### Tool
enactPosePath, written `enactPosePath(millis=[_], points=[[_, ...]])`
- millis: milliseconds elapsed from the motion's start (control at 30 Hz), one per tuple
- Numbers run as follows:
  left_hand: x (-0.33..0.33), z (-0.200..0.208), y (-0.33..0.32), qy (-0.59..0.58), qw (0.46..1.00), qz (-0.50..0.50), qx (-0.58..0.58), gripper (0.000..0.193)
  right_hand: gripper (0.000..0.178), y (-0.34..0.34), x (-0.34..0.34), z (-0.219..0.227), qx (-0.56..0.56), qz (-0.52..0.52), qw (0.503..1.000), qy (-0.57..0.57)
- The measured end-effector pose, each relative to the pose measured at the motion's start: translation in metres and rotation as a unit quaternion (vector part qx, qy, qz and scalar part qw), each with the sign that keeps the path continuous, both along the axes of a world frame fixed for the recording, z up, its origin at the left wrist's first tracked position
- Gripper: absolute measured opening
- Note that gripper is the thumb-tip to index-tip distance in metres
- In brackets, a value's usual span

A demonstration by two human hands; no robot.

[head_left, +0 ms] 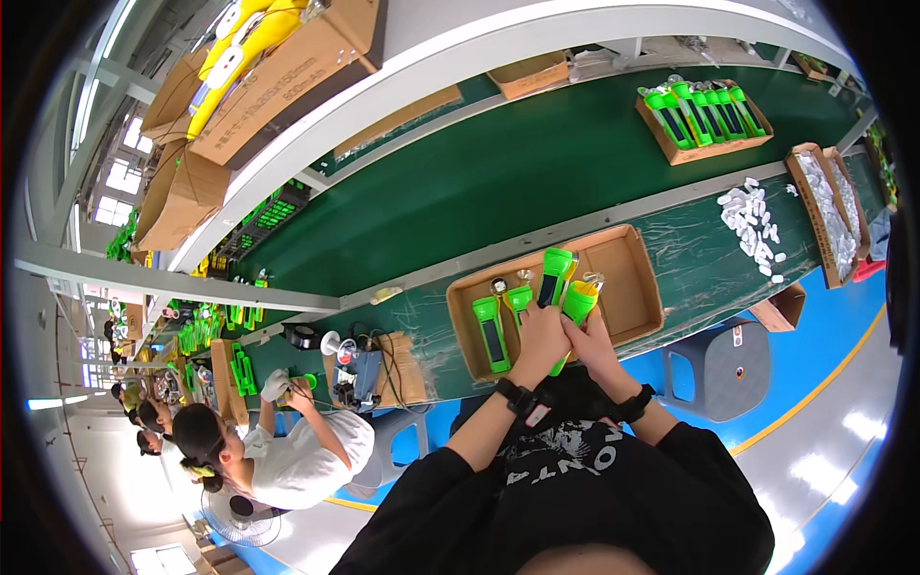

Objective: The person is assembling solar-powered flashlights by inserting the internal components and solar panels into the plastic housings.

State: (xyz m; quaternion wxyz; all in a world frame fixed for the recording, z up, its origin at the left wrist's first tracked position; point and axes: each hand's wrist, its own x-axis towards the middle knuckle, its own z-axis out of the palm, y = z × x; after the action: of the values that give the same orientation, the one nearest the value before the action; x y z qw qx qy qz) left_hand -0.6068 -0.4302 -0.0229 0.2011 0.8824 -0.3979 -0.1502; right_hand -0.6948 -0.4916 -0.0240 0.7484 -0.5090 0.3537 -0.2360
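Note:
My left hand [543,340] is closed around a green torch-shaped piece [552,275] with a dark panel, which stands up above my fingers. Beside it, my right hand [596,349] grips a second green torch-shaped piece [579,303], with a yellowish inside and a clear part at its end. Both hands are close together over the near side of a shallow cardboard box [640,297]. Inside the box, at its left, lies a green piece with a dark panel [492,335]. Another green piece [518,298] is next to it, partly hidden by my left hand.
Small white parts [750,225] lie scattered on the bench to the right, near a long carton of white parts [826,216]. A box of green pieces [707,134] stands on the green belt. At left, a co-worker [302,455] sits beside a blue-grey device [357,374]. A grey stool [724,369] is below right.

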Motion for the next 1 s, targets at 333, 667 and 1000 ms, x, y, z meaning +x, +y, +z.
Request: enactPosePath(millis=[333, 667, 1000], points=[[-0.015, -0.01, -0.018, 0.101, 0.994, -0.022, -0.03, 0.05, 0.031, -0.074, -0.023, -0.045, -0.011, 0.016, 1.0, 0.022], [0.013, 0.044, -0.025, -0.026, 0.993, 0.043, -0.103, 0.039, 0.043, -0.113, 0.002, -0.003, -0.042, 0.124, 0.99, -0.061], [-0.01, -0.008, -0.011, 0.032, 0.997, 0.058, -0.044, 0.041, 0.044, -0.103, 0.013, -0.043, 0.023, 0.252, 0.968, 0.012]])
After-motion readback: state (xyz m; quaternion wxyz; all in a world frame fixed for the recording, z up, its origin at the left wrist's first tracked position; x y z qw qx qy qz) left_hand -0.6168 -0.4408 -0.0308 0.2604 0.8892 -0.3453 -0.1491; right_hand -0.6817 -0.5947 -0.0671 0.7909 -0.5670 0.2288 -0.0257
